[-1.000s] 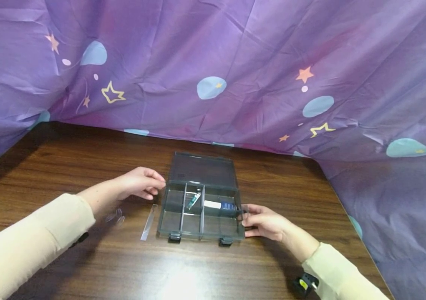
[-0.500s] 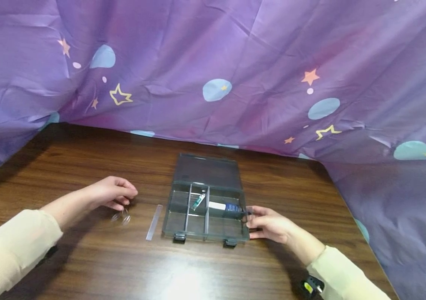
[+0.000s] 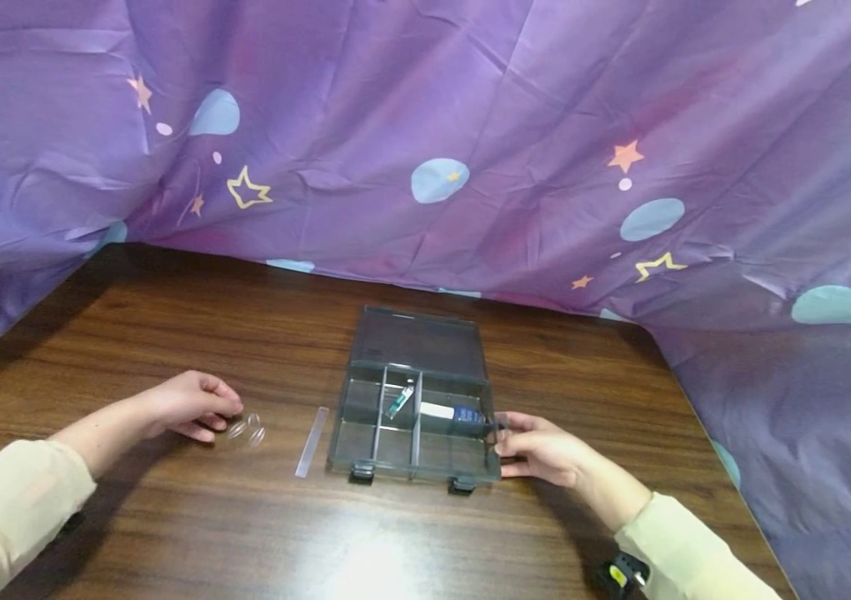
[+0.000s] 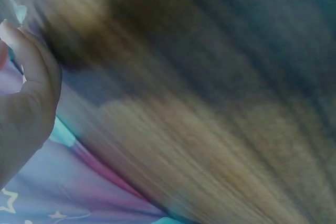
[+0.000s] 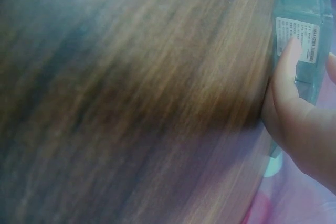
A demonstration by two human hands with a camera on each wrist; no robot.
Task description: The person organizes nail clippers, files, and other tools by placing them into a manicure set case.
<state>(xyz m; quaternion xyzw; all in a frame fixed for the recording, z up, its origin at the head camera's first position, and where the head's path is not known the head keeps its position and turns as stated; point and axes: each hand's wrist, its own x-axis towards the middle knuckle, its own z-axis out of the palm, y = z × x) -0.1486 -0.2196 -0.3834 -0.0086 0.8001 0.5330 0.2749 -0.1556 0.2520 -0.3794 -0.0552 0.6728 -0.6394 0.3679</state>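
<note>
A grey see-through compartment box (image 3: 376,454) stands with its lid laid back. A small tube with a green end (image 3: 400,401) lies in its middle compartment, and a blue bottle with a white cap (image 3: 455,414) lies in the right one. My right hand (image 3: 541,450) grips the box's right wall; in the right wrist view one finger lies over the white label (image 5: 297,38). Left of the box, my left hand (image 3: 188,408) has loosely bent fingers with nothing seen between them. Its fingertips are right beside several small clear oval pieces (image 3: 256,436).
A clear flat strip (image 3: 312,442) lies on the wooden table (image 3: 245,533) between the oval pieces and the box. Two dark latches (image 3: 362,473) stick out from the box's front. A purple patterned cloth (image 3: 365,242) hangs behind the table.
My left hand has moved left and nearer to me, from the box's left side to beside the clear oval pieces. The right hand keeps its grip on the box. The head view has shifted slightly.
</note>
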